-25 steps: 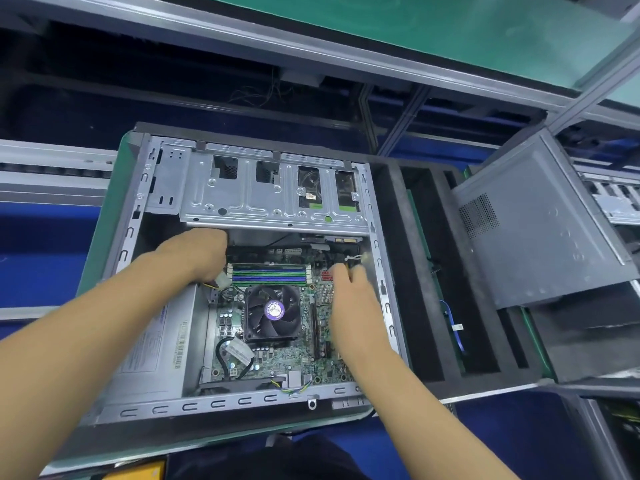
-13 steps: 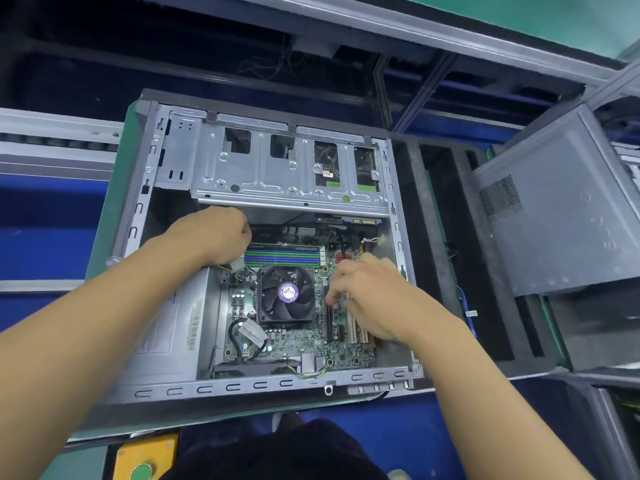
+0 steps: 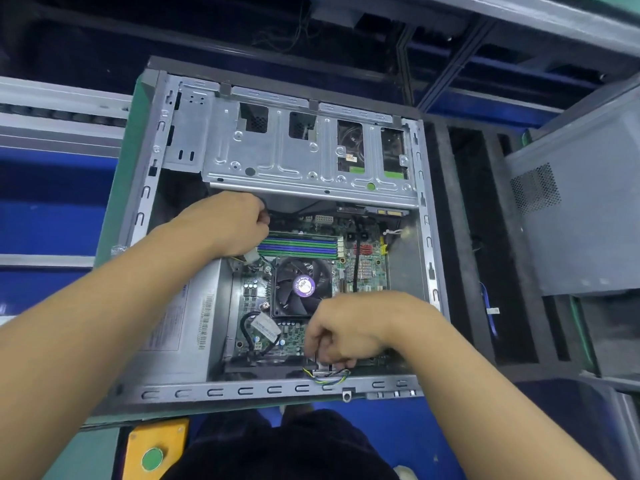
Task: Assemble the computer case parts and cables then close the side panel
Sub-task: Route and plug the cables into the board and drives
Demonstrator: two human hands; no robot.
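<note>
An open grey computer case (image 3: 242,391) lies on its side, its motherboard (image 3: 372,275) and black CPU fan (image 3: 301,285) exposed. My left hand (image 3: 228,223) is curled under the silver drive cage (image 3: 277,157), beside the RAM slots; a white connector (image 3: 250,259) shows just below it, and what the fingers hold is hidden. My right hand (image 3: 346,330) pinches a small coloured fan cable (image 3: 329,375) at the motherboard's near edge. The grey side panel (image 3: 581,216) leans to the right, off the case.
The case sits on a green pallet (image 3: 117,199) with black foam slots (image 3: 485,244) on its right, one holding a blue cable (image 3: 488,306). A yellow box with a green button (image 3: 152,457) is at the near edge. Conveyor rails run behind.
My right hand has moved from the motherboard's far right corner toward me, down to the near edge by the coloured cable. My left hand has stayed under the drive cage.
</note>
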